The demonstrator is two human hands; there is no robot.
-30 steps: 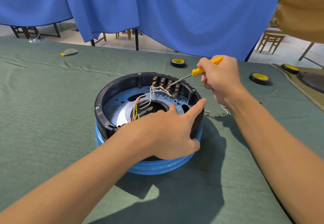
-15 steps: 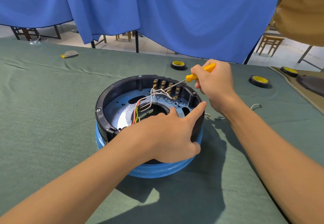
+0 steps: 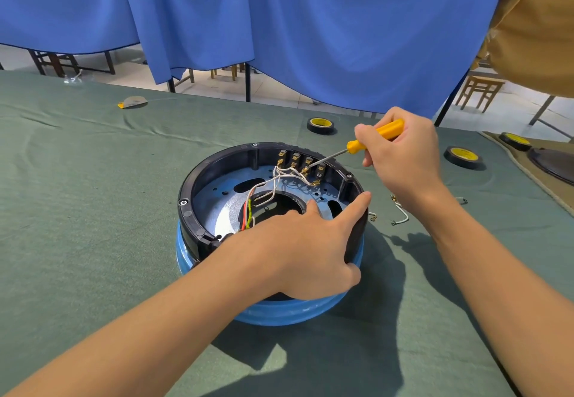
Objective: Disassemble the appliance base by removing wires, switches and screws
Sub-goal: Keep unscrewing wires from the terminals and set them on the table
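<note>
Under the left hand (image 3: pixel 304 247): one round appliance base (image 3: pixel 198 191), flat on wrinkled green cloth (image 3: pixel 93 210). Upper part matte black plastic, lower part glossy blue and ribbed. Inside, a speckled grey-blue metal plate (image 3: pixel 222 213) with a large round hole (image 3: pixel 279 208) at centre. Gripped at the near right rim: index finger straight along the top edge, thumb stretched inward to the hole's edge, remaining fingers curled over the outer wall.

Beyond the left index fingertip, against the far inner wall: four brass switch terminals (image 3: pixel 294 160) in a row. From these, thin white wires (image 3: pixel 273 185), looped and crossing, down toward the hole left of the thumb. Beside them one red wire (image 3: pixel 243 219) and one green-yellow wire (image 3: pixel 249 214).

In the right hand (image 3: pixel 403 157): one screwdriver (image 3: pixel 377 137), smooth yellow plastic handle, slim bright steel shaft. Fingers wrapped round the handle, thumb laid near its shaft end. Long axis slanted, handle up and to the right, tip down and to the left at the third terminal from the left; touching or just short, cannot tell.

Three small silver screws (image 3: pixel 184 202) counted on the black top edge. Below the right wrist, on the cloth: a few loose bits of white wire (image 3: pixel 400 216), exact count unclear. Past the right fingers: three black tape rolls (image 3: pixel 321 124) with yellow cores. Behind everything: blue curtain (image 3: pixel 310 23) in soft folds.
</note>
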